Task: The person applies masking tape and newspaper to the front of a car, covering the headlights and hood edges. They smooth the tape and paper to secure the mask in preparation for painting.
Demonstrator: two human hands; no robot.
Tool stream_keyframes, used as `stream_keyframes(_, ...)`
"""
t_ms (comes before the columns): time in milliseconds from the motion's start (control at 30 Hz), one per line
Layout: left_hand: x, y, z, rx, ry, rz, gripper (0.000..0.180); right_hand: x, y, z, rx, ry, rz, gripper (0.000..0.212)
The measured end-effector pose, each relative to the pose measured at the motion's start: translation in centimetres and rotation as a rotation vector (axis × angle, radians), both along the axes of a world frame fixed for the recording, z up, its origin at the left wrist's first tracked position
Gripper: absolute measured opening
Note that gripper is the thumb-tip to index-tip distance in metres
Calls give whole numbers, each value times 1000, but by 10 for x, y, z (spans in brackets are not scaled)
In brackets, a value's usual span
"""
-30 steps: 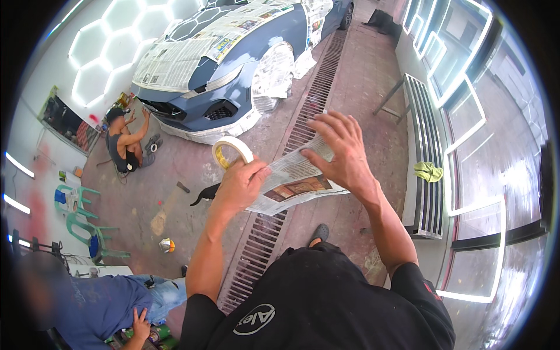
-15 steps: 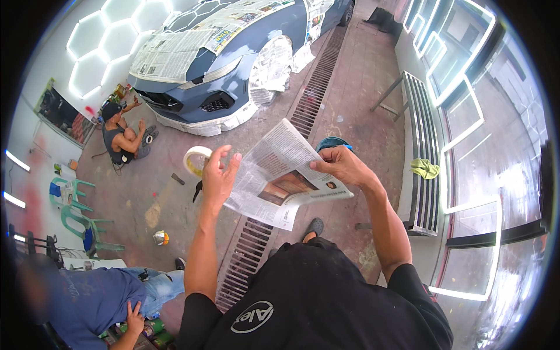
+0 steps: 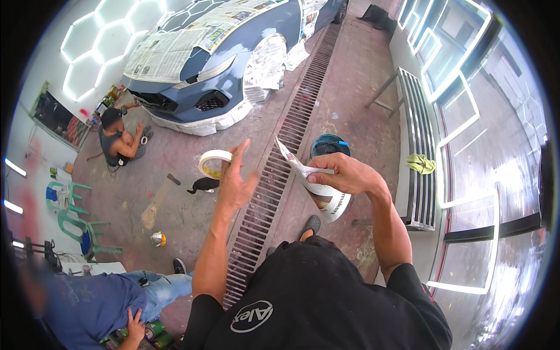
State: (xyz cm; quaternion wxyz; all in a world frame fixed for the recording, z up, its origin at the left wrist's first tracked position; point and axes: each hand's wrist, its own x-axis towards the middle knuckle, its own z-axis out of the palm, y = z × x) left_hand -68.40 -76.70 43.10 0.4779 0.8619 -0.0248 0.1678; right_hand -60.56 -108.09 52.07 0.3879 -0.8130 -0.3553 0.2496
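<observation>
A folded, curling sheet of newspaper [image 3: 331, 200] is pinched between the thumb and fingers of my right hand [image 3: 345, 174]. My left hand [image 3: 236, 181] is raised to the left of the sheet and apart from it, fingers pointing up and thumb blurred. A roll of cream masking tape [image 3: 214, 164] hangs at the left hand's fingers, held there. The fingers passing through or behind the ring are partly hidden.
A grey-blue car [image 3: 192, 87] masked with newspaper stands ahead. A person [image 3: 119, 143] crouches near its front; another person [image 3: 99, 297] is close at lower left. A teal bucket [image 3: 330, 146], a floor grate [image 3: 286, 151], a metal bench [image 3: 415, 157] and green chairs [image 3: 73, 221] surround me.
My left hand has let go of the newspaper and moved slightly right, keeping the tape roll. The sheet, spread between both hands before, now curls in my right hand alone.
</observation>
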Motion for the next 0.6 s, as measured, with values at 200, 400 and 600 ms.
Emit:
stream_keyframes(200,11,-4,3,-11,111,-282,61,-1,-23,25,51,-141,113,31)
stream_keyframes(400,10,-7,-2,-55,160,-375,27,6,-50,30,-4,-144,-54,29)
stream_keyframes(600,16,-30,-13,-190,-9,-8,29,6,-41,16,-8,-148,-458,35)
